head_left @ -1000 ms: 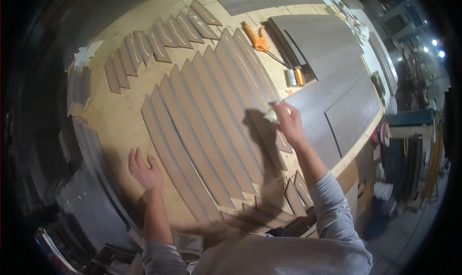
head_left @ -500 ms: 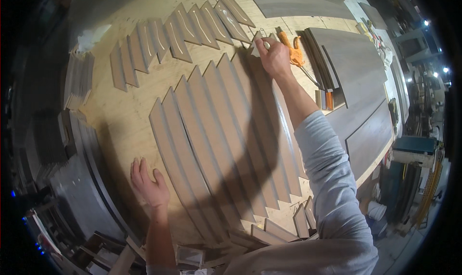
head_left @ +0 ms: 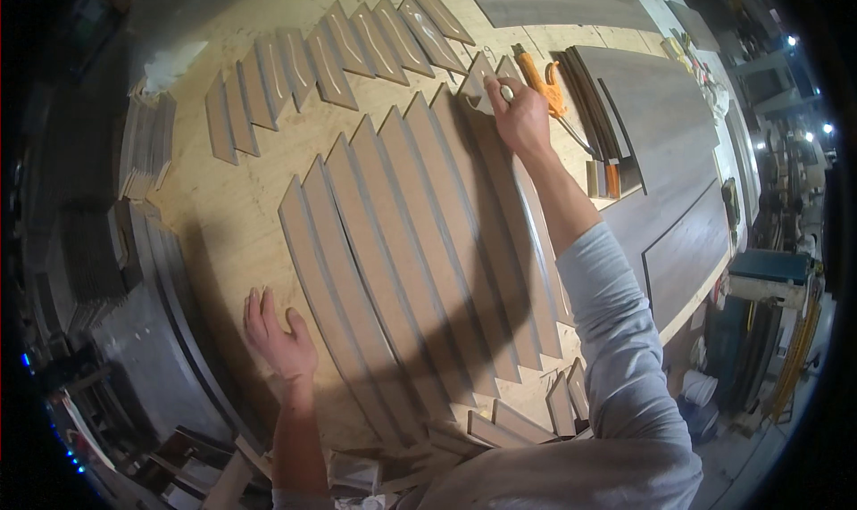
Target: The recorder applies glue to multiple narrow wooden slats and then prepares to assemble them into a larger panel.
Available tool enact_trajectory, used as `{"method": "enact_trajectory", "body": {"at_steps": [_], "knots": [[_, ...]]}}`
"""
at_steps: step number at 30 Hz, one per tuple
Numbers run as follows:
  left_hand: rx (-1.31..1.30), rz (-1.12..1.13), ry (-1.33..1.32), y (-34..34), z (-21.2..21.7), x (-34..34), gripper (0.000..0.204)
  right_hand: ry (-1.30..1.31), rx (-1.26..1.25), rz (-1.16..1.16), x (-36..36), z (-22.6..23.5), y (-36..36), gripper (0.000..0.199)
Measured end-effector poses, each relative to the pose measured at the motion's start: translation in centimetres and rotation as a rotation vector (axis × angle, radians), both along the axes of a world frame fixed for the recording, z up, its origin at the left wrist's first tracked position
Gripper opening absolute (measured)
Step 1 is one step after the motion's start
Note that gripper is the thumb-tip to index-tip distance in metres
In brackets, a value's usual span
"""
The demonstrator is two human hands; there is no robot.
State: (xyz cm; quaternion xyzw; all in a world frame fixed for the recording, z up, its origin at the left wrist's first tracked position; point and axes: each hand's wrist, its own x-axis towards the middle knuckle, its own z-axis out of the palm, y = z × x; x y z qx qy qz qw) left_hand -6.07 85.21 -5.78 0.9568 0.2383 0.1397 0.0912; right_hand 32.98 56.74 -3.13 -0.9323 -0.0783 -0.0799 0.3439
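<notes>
Slats [head_left: 379,215] with slanted ends lay side by side mid-frame. At upper centre, over their upper ends, the right hand [head_left: 522,117] had its fingers closed around a pale flat tool [head_left: 480,105], whose blade showed just left of the fingertips; whether it touched wood could not be told. The left hand [head_left: 279,339], fingers spread, was at lower left by the plywood table [head_left: 254,180]. An orange blow gun [head_left: 551,89] lay just beside the right hand; shorter strips [head_left: 337,86] with pale lines spanned upper left; the right forearm [head_left: 567,202] hid some slats.
</notes>
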Motion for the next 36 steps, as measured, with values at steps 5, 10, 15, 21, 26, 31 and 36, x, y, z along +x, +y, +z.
{"method": "enact_trajectory", "body": {"at_steps": [5,10,15,21,26,31,36], "knots": [[0.006,-0.013,-0.009,-0.1,0.0,0.0,0.049,-0.123,0.005,0.027,-2.9,-0.1,-2.3,0.043],[0.029,-0.026,-0.025,-0.1,-0.3,0.1,0.046,0.036,-0.036,-0.03,-7.0,0.2,-4.5,0.04],[0.041,-0.022,-0.038,-0.1,-0.7,-0.1,0.044,0.151,-0.017,-0.049,-12.0,1.7,-6.5,0.035],[0.04,-0.072,-0.047,0.2,-0.6,-0.1,0.043,0.179,0.018,-0.105,-18.3,2.8,-9.9,0.033],[0.04,-0.082,-0.003,0.0,-0.3,-0.1,0.044,0.194,0.046,-0.13,-23.9,3.0,-12.9,0.031],[0.066,-0.013,0.103,0.3,-1.1,-0.7,0.047,0.253,0.019,-0.177,-29.3,3.4,-15.6,0.026],[0.137,0.0,0.102,1.0,-2.2,-1.4,0.051,0.318,0.02,-0.197,-34.1,3.5,-18.1,0.021]]}}
